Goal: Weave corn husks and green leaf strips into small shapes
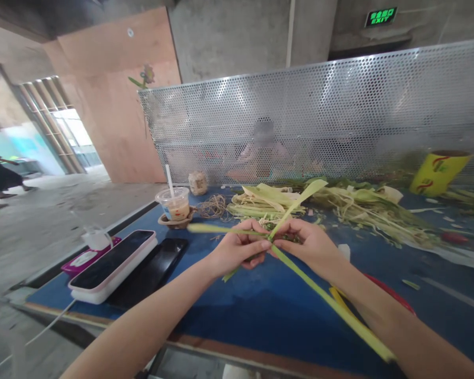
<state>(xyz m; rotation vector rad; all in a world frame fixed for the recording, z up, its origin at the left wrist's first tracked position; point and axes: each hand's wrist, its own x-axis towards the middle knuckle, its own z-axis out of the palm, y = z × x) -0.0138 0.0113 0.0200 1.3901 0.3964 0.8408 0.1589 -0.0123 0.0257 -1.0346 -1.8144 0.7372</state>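
Both hands meet above the blue table, fingers closed around crossing pale green corn husk strips (319, 289). My left hand (240, 247) pinches them near the crossing, its thumb laid over the front. From the other side my right hand (306, 242) grips the same strips, thumb and forefinger almost touching the left thumb. One strip end sticks out left, another rises to the upper right, and a long one runs down to the lower right over my right forearm. A small green woven or knotted part shows between the hands, mostly hidden by fingers. Behind them lies a pile of corn husks (260, 200).
More husks (355, 205) spread to the right, near a yellow roll (438, 171). On the left are a drink cup (174, 202) with a straw, twine (213, 206), a phone (114, 258) on a white case and a black tray (152, 273). A perforated metal screen (300, 116) stands behind.
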